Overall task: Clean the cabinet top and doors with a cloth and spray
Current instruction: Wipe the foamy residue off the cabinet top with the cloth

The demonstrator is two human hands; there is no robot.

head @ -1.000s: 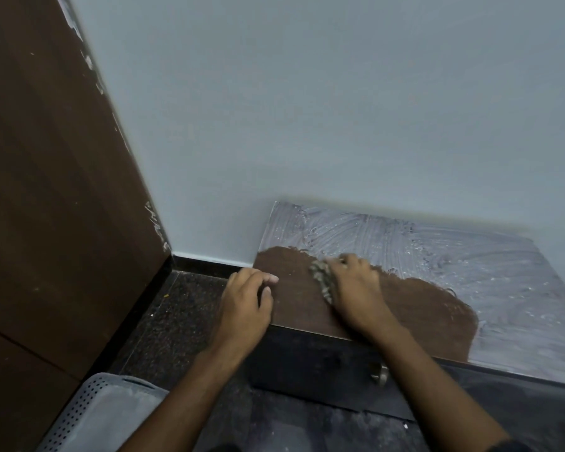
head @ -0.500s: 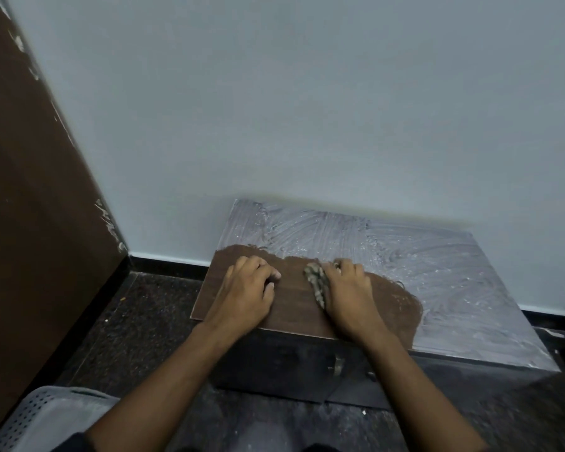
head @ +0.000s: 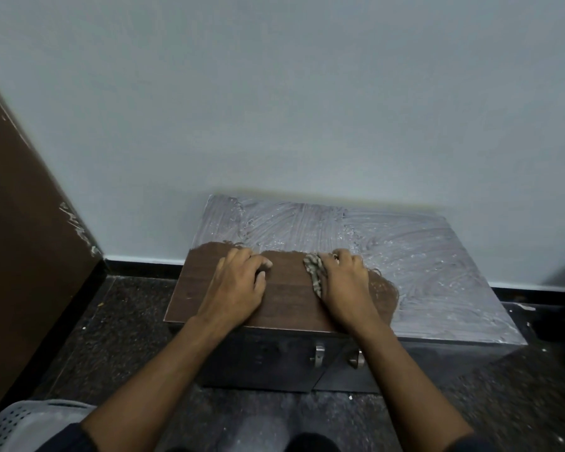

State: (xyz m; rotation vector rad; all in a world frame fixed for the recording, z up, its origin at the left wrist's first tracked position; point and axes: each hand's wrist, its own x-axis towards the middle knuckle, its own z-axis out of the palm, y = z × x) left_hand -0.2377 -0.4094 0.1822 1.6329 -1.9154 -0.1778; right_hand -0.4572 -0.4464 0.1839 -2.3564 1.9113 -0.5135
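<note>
Nearest, left of the cabinet (head: 274,357), a perforated grey plastic basket (head: 20,422) sits on the dark speckled floor (head: 118,321). The low cabinet's dark doors carry two small metal handles (head: 319,354). Its flat rectangular top (head: 287,301) is brown wood grain at the front left. There the left hand (head: 237,288) rests palm down, fingers bent, grasping nothing. Just right of it, the right hand (head: 343,285) presses a mottled, crumpled cloth (head: 314,272), probably pinched under its fingers. Beyond, streaky white foam (head: 405,249) covers the top up to the pale wall (head: 274,109).
</note>
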